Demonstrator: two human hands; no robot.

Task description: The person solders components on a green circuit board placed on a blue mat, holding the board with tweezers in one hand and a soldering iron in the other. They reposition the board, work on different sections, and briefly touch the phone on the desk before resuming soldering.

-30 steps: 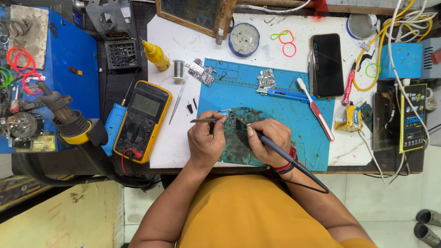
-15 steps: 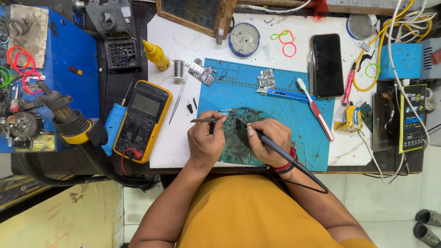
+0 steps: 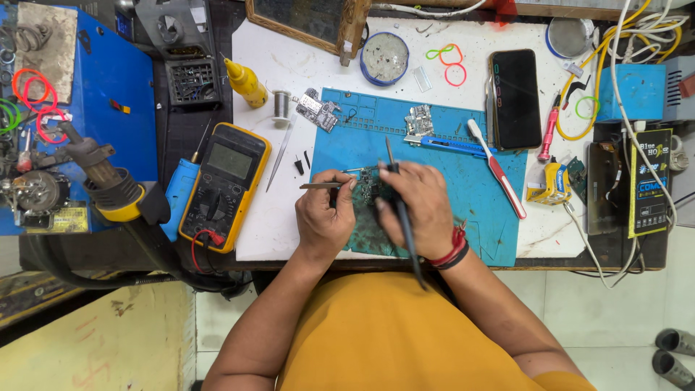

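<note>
On the blue work mat (image 3: 470, 195) that covers the middle of the white counter (image 3: 275, 232), a green circuit board (image 3: 371, 217) lies partly hidden under both hands. Left hand (image 3: 323, 221) rests at the board's left edge, its grip closed on a pair of metal tweezers (image 3: 322, 186) that lie level, one end over the board's upper left corner and the other jutting left past the hand. Right hand (image 3: 418, 206) sits over the board's right side with its grip wrapped around a dark soldering iron (image 3: 399, 210); the thin tip stands out beyond the fingers, pointing away from the person over the top of the board, while the handle and its cord run back toward the yellow shirt (image 3: 391, 333). A red and black band (image 3: 450, 253) circles that wrist. Just beyond the hands on the mat lie a small bare circuit module (image 3: 418, 120) and a blue utility knife (image 3: 450, 147), with a white and red toothbrush (image 3: 496, 168) slanting to the right. A yellow multimeter (image 3: 223, 185) sits left of the mat, and a black phone (image 3: 513, 98) lies near the mat's far right corner.
</note>
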